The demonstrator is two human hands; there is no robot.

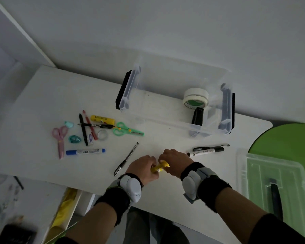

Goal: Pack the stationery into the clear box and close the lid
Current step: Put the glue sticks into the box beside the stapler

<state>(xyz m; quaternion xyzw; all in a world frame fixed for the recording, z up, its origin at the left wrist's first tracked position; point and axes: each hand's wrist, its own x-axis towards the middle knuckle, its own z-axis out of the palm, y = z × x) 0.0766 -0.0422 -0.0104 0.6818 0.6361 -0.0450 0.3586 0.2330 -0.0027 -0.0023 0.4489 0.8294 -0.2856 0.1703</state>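
Observation:
Near the table's front edge, my left hand [143,167] and my right hand [174,162] both grip one small yellow item [159,167], mostly hidden by my fingers. The clear box [167,120] stands open at the back of the table, holding two rolls of masking tape [196,98] and a black cylinder [198,116]. Its clear lid [253,175] lies at the right on a green stool. Loose stationery lies left: green scissors [127,129], pink scissors [59,138], a yellow glue stick [102,119], a blue marker [85,151] and several pens.
A black pen [126,159] lies just left of my left hand. Black markers [208,150] lie right of my right hand. The white table [42,95] ends close to my wrists; a wall runs behind the box. Clutter sits on the floor at the lower left.

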